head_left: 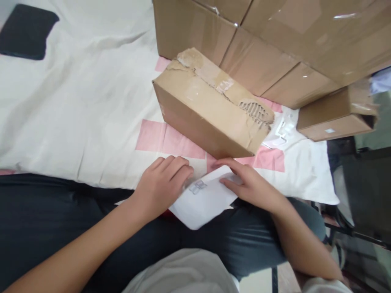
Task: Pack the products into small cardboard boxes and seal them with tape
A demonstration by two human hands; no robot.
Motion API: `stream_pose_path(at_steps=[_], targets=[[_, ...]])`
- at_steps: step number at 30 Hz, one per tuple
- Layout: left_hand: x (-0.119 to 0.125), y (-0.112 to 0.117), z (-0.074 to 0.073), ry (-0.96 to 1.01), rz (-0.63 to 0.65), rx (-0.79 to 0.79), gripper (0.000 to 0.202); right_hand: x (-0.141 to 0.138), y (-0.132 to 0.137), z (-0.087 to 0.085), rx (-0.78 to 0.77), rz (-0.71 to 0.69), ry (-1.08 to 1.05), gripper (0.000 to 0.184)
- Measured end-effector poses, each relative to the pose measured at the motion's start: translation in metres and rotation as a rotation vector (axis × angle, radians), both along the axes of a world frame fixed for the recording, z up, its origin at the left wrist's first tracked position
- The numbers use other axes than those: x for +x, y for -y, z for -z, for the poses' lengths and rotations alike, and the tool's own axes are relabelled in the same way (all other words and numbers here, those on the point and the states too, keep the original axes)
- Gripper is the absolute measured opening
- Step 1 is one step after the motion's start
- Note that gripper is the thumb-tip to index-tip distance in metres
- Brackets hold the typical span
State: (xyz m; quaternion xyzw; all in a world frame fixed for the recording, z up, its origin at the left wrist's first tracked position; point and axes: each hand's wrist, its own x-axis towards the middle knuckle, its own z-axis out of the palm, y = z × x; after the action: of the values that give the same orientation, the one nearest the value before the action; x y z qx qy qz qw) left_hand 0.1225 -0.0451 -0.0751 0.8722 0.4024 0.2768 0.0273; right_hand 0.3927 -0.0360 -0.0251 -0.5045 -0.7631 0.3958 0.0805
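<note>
A white paper-like sheet with a small dark printed mark [205,201] lies tilted over my lap, at the edge of the bed-like surface. My left hand [165,183] is closed at its left edge, with the fingers curled and the thumb pressed in; the fingertips are partly hidden. On the sheet's right side, my right hand [249,183] grips it, the thumb on top and the index finger stretched along the far edge. The other right fingers are out of sight beneath. Just beyond both hands sits a brown cardboard box [207,106] with a torn, taped top.
Several large taped cartons [262,53] form a wall at the back right. A smaller open carton [330,110] lies by the right edge. A crumpled clear plastic wrapper [281,132] rests between boxes. A dark flat object [29,30] lies far left on the white-and-pink cloth [76,101].
</note>
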Motion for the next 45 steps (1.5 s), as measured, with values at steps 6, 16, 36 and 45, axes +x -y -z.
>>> stream_pose_path(at_steps=[6,16,36,45], targets=[[0.000,-0.002,0.004,-0.001,0.019,-0.058,0.016,0.098,-0.042,-0.027,0.147,-0.091,0.190,0.029],[0.008,-0.003,0.009,-0.009,0.086,-0.037,0.014,0.078,-0.089,0.024,0.761,0.510,0.536,0.066],[0.005,0.000,0.002,0.093,0.155,0.010,0.021,-0.050,0.021,0.020,-1.110,0.243,-0.581,0.060],[-0.011,-0.009,0.002,0.098,0.124,0.019,0.021,-0.014,-0.004,0.009,-0.679,0.368,-0.736,0.022]])
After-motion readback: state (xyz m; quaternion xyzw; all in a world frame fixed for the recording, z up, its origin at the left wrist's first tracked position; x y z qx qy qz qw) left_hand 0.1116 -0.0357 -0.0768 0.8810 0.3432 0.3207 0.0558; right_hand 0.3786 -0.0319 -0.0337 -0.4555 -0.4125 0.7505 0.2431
